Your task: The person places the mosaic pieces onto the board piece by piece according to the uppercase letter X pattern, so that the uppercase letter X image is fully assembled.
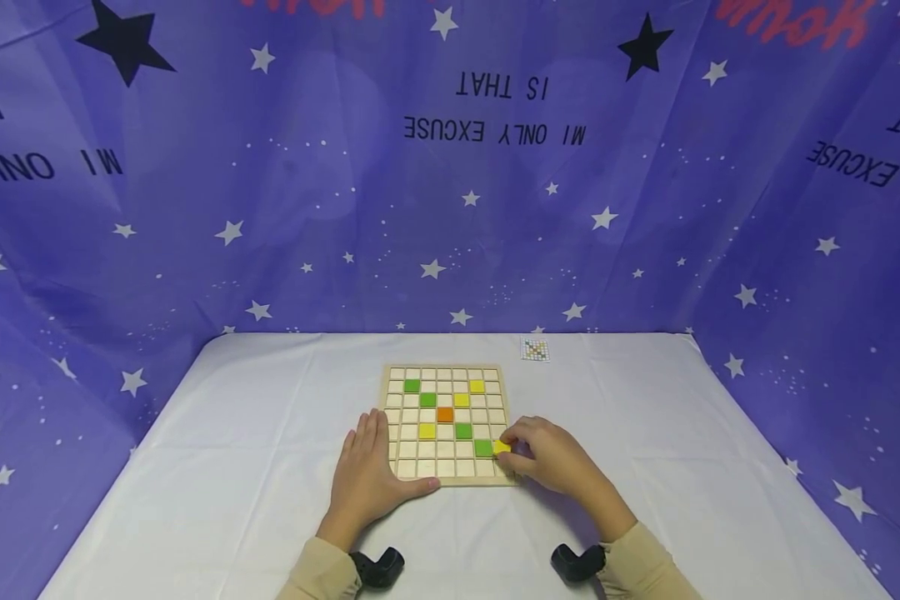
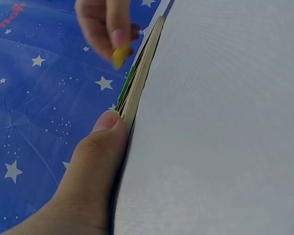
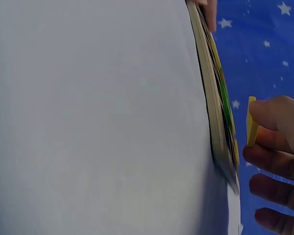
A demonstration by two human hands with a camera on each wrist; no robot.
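Observation:
A wooden grid board (image 1: pixel 453 481) lies on the white cloth, with green, yellow and orange square tiles in some cells. Along the board's left side stretch the straight fingers of my left hand (image 1: pixel 365 481), its thumb spread against the front edge. Over the front right part of the board, my right hand (image 1: pixel 553 457) pinches a yellow tile (image 3: pixel 252 122) between thumb and fingers. The right wrist view shows that tile raised off the board. Close to it sits a green tile (image 1: pixel 483 448); the orange tile (image 1: pixel 446 414) is at the grid's centre.
Behind the board, to the right, lies a small card (image 1: pixel 535 349) printed with a coloured grid. A purple star-patterned curtain (image 1: pixel 435 208) hangs at the back and sides of the white table (image 1: pixel 270 433). Black devices (image 1: pixel 378 570) are worn at both wrists.

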